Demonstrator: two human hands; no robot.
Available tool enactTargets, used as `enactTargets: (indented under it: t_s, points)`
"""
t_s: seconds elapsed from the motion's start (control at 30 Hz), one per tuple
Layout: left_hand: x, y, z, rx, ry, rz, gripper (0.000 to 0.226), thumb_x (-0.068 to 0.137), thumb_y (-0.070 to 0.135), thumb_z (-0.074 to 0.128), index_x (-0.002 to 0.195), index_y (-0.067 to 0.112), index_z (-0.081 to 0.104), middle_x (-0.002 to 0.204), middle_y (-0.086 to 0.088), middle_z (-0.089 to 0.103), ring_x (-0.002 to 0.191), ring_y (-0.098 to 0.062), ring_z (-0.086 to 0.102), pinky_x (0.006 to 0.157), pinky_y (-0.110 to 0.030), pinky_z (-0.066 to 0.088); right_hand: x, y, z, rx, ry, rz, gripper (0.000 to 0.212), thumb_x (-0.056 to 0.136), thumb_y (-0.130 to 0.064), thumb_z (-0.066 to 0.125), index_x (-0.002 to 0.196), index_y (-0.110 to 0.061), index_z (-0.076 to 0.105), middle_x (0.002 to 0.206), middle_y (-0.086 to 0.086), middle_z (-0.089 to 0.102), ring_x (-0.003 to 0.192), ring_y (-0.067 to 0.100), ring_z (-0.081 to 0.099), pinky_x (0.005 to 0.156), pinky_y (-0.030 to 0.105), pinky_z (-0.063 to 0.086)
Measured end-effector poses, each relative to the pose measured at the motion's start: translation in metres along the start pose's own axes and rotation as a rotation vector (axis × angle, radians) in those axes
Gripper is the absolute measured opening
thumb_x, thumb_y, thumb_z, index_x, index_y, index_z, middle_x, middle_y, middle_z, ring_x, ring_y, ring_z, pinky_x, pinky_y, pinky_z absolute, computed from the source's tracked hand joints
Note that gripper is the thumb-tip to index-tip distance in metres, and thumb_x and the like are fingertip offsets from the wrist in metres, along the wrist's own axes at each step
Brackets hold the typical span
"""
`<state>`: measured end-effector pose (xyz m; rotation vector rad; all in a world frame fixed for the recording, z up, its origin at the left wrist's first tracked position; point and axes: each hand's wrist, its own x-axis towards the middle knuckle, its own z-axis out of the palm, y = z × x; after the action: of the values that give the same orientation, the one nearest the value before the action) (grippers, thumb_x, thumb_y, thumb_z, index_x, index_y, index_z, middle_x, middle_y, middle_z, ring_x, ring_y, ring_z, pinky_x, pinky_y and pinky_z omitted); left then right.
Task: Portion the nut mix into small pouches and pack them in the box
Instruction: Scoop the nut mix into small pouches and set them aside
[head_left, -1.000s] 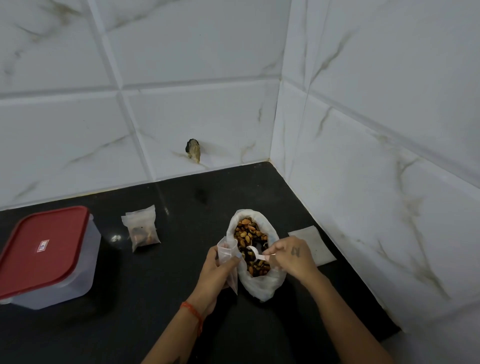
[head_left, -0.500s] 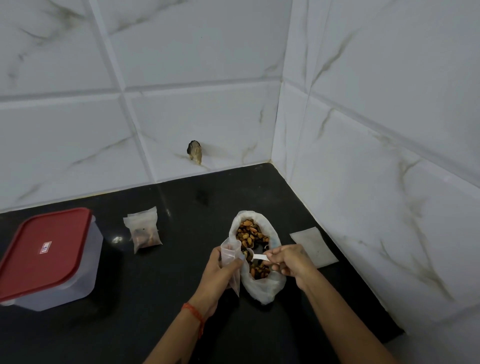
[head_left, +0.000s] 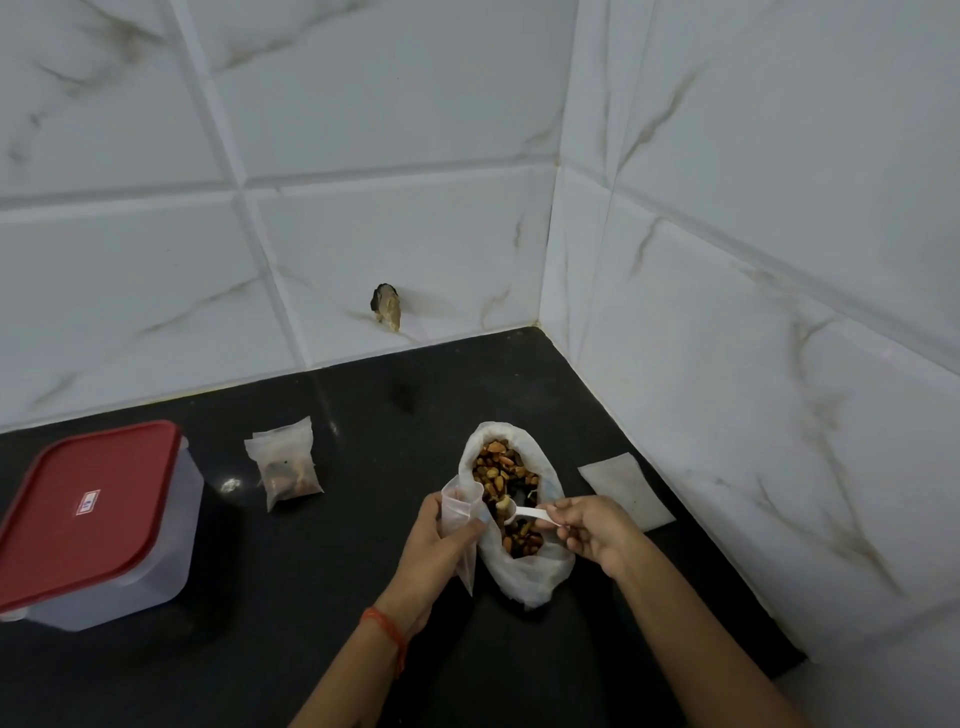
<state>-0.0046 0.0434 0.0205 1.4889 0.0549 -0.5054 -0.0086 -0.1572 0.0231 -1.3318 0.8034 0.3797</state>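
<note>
Black counter (head_left: 363, 597), tiled corner. My left hand (head_left: 441, 545) grips an open pouch (head_left: 460, 506) beside the nut bag (head_left: 519, 519); my right hand (head_left: 587, 530) pinches a loaded spoon (head_left: 519, 512) just right of the pouch mouth. Filling step; next, tip carefully. Lidded box (head_left: 88, 519) sits far left.

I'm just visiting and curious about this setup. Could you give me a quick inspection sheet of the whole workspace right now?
Surface: black glossy countertop, set in a corner.
Job's things: open white bag of brown nut mix; small clear plastic pouch, held open beside the bag; small white plastic spoon, loaded with nuts over the bag; filled clear pouch lying apart to the left; translucent box with red lid, lid on.
Clutter: flat white empty pouch near the right wall.
Hands: left hand grips the open pouch; right hand pinches the spoon handle.
Cables: nothing seen.
Surroundings: white marble-look wall tiles; chipped hole in back tile.
</note>
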Motion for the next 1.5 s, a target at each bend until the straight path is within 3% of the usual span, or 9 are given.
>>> enactTargets:
  t_s: [0.33,0.53,0.63,0.77,0.87,0.93,1.03,1.4,1.5]
  points:
    - [0.002,0.005,-0.003,0.272,0.092,0.191,0.043,0.079,0.025,0.074,0.112,0.036,0.049,0.113,0.012,0.058,0.104,-0.005,0.057,0.077,-0.018,0.048,-0.022,-0.006,-0.017,0.127,0.062,-0.145,0.015,0.09,-0.002,0.055,0.089,-0.008,0.069,0.068,0.002,0.07,0.057,0.006,0.052,0.045,0.014,0.043]
    - [0.009,0.013,0.006,0.357,0.094,0.334,0.048,0.074,0.034,0.078,0.111,0.041,0.048,0.114,0.012,0.06,0.109,-0.006,0.058,0.092,-0.036,0.052,-0.067,-0.029,-0.003,0.142,0.034,-0.36,0.014,0.089,-0.006,0.059,0.092,-0.01,0.071,0.075,0.002,0.072,0.056,0.005,0.053,0.052,0.016,0.045]
    - [0.01,0.017,0.011,0.308,0.086,0.352,0.046,0.075,0.032,0.078,0.111,0.039,0.049,0.112,0.012,0.062,0.106,-0.005,0.059,0.092,-0.035,0.053,-0.078,-0.028,0.011,-0.069,0.091,-0.601,0.014,0.087,-0.007,0.064,0.09,-0.016,0.073,0.072,-0.001,0.07,0.057,0.004,0.058,0.052,0.016,0.047]
    - [0.008,0.02,0.015,0.247,0.084,0.364,0.044,0.075,0.03,0.079,0.11,0.034,0.052,0.106,0.01,0.066,0.1,-0.003,0.063,0.085,-0.028,0.055,-0.069,-0.013,0.019,-0.651,0.302,-1.215,0.014,0.084,-0.014,0.067,0.093,-0.021,0.076,0.08,-0.013,0.072,0.075,-0.001,0.065,0.066,0.009,0.05]
    - [0.009,0.019,0.016,0.221,0.09,0.361,0.045,0.075,0.028,0.079,0.111,0.031,0.052,0.106,0.01,0.066,0.1,-0.004,0.063,0.084,-0.026,0.055,-0.062,-0.006,0.014,-0.772,0.358,-1.449,0.02,0.084,-0.025,0.058,0.094,-0.023,0.076,0.081,-0.012,0.073,0.07,0.001,0.063,0.063,0.015,0.05]
    - [0.009,0.018,0.015,0.203,0.088,0.351,0.046,0.075,0.027,0.08,0.112,0.03,0.052,0.107,0.01,0.066,0.099,-0.004,0.064,0.085,-0.028,0.055,-0.061,-0.006,0.011,-0.772,0.358,-1.499,0.02,0.083,-0.024,0.058,0.092,-0.022,0.076,0.081,-0.011,0.073,0.07,0.005,0.063,0.062,0.021,0.052]
    - [0.008,0.019,0.016,0.172,0.077,0.334,0.047,0.074,0.026,0.08,0.112,0.029,0.052,0.107,0.009,0.065,0.099,-0.004,0.064,0.085,-0.03,0.056,-0.061,-0.007,0.011,-0.71,0.355,-1.542,0.017,0.082,-0.019,0.06,0.088,-0.019,0.076,0.083,-0.01,0.073,0.077,0.003,0.064,0.07,0.016,0.05]
    - [0.003,0.018,0.016,0.109,0.078,0.34,0.047,0.075,0.021,0.079,0.113,0.024,0.052,0.107,0.006,0.066,0.098,-0.007,0.065,0.084,-0.031,0.057,-0.065,-0.009,0.014,-0.601,0.29,-1.508,0.017,0.081,-0.021,0.061,0.087,-0.017,0.076,0.084,-0.007,0.074,0.079,0.006,0.067,0.068,0.025,0.056]
    - [0.004,0.016,0.015,0.094,0.068,0.327,0.048,0.075,0.021,0.08,0.113,0.025,0.051,0.108,0.004,0.065,0.099,-0.01,0.065,0.085,-0.037,0.057,-0.064,-0.007,0.015,-0.552,0.3,-1.496,0.012,0.078,-0.01,0.07,0.087,-0.016,0.076,0.084,-0.007,0.073,0.08,0.005,0.068,0.069,0.024,0.056]
